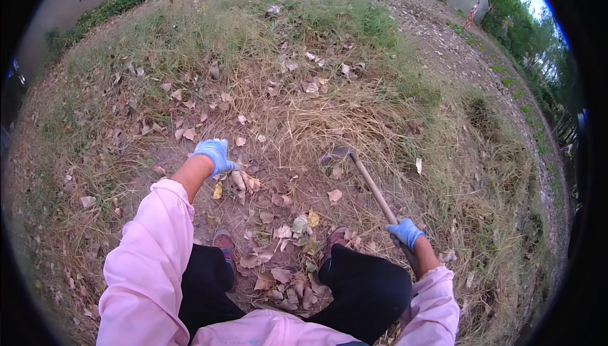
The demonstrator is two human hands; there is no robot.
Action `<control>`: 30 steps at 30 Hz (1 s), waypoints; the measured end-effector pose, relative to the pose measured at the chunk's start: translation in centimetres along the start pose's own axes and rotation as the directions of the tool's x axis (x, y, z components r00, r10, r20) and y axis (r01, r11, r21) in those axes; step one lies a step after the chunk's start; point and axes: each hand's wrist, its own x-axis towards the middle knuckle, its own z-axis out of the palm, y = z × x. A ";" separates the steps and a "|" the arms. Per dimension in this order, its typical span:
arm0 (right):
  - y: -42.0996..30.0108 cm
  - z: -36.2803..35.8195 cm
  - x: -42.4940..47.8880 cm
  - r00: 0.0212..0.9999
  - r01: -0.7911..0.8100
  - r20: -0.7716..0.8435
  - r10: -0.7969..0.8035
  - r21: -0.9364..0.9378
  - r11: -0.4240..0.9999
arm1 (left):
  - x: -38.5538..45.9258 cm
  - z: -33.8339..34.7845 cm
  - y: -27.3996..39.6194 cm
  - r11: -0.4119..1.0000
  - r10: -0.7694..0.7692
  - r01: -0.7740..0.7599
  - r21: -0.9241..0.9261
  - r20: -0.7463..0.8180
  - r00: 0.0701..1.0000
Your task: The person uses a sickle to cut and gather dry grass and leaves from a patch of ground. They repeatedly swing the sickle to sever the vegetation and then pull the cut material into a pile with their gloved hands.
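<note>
My right hand, in a blue glove, is closed around the wooden handle of a sickle. The dark metal blade rests at or just above the ground, pointing left, by the edge of dry, flattened grass. My left hand, also in a blue glove, reaches out over bare soil and fallen leaves at the left. Its thumb points right, near a curled dry leaf. Whether its fingers hold anything cannot be made out.
Dry leaves lie between my shoes. Taller green grass grows ahead. A leaf-strewn dirt path curves along the right, with trees beyond. Buildings stand at the upper left and upper right.
</note>
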 end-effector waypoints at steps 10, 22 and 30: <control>16.8 16.2 7.2 0.964 0.004 -0.234 0.127 0.491 0.871 | 21.3 6.0 8.5 0.803 -0.238 0.109 -0.587 -0.148 0.960; 19.2 13.9 8.6 0.894 -0.338 -0.043 0.447 0.590 0.733 | 35.9 8.2 23.0 0.998 -0.030 0.037 0.044 -0.155 0.987; 17.2 12.7 8.5 0.887 -0.404 0.037 0.460 0.543 0.736 | 39.7 9.3 20.9 0.944 -0.282 0.234 -0.231 -0.208 0.937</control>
